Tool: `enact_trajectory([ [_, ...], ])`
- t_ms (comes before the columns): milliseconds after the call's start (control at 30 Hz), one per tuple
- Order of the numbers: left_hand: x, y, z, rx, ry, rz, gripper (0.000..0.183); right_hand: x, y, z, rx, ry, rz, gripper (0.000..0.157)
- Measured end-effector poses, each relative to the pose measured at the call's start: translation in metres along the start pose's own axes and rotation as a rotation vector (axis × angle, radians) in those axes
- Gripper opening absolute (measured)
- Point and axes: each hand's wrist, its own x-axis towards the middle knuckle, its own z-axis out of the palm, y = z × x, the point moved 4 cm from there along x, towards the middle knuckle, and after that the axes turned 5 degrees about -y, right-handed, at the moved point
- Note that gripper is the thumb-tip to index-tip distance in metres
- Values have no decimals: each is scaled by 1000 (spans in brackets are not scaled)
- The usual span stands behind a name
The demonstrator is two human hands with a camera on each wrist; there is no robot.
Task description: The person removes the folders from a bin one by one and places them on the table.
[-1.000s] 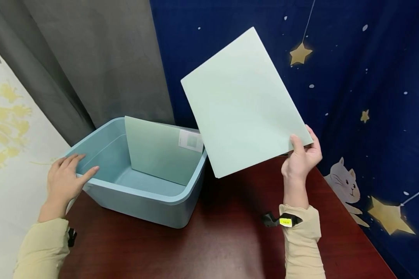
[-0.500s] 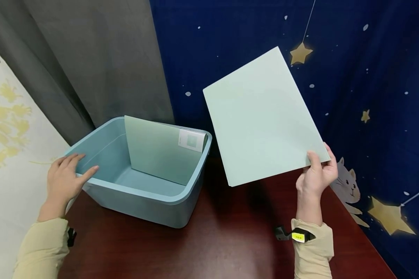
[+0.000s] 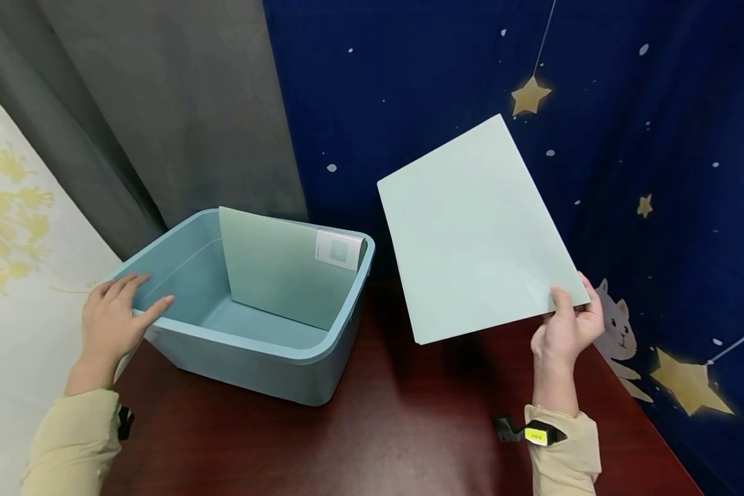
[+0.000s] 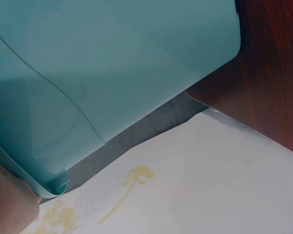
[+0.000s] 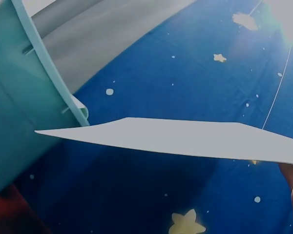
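Panel (image 3: 480,234), pale green, sits right of centre in the head view, up off the bench (image 3: 378,441), tilted, broad face to camera. Right hand (image 3: 567,327) is clamped on its lower right corner only, thumb on the near face, fingers behind. Left hand (image 3: 114,317) lies on the left rim of the blue basin (image 3: 254,368), left of centre; fingers relaxed and over the edge, thumb apart from them. Handling, my read: light, since one corner pinch carries it; fairly stiff, as the right wrist view has it nearly edge-on, thin, with little sag. Face looks smooth, so expect some slip, and the far upper left corner gives a long lever that could twist it in the pinch. Not brittle, I'd guess, but corners could dent and a hard squeeze could crease it. Single board or folded folder: can't tell. Better hold would be mid-edge, thumb flat on the face, or both hands on opposite edges. Similar second panel (image 3: 273,269) stands in the basin, white label (image 3: 337,249) at its upper right; its exposed top edge looks the easiest place to grab.
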Motion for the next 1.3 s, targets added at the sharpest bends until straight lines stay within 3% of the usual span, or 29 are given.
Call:
enact_trajectory([
  [767, 3, 3, 2, -14, -20, 6, 71, -31, 27, -47, -215, 71, 120, 37],
  [1067, 2, 3, 2, -1, -35, 4, 71, -46, 41, -59, -220, 111, 172, 36],
  [1300, 2, 2, 2, -5, -5, 4, 70, -53, 50, -62, -238, 128, 206, 37],
])
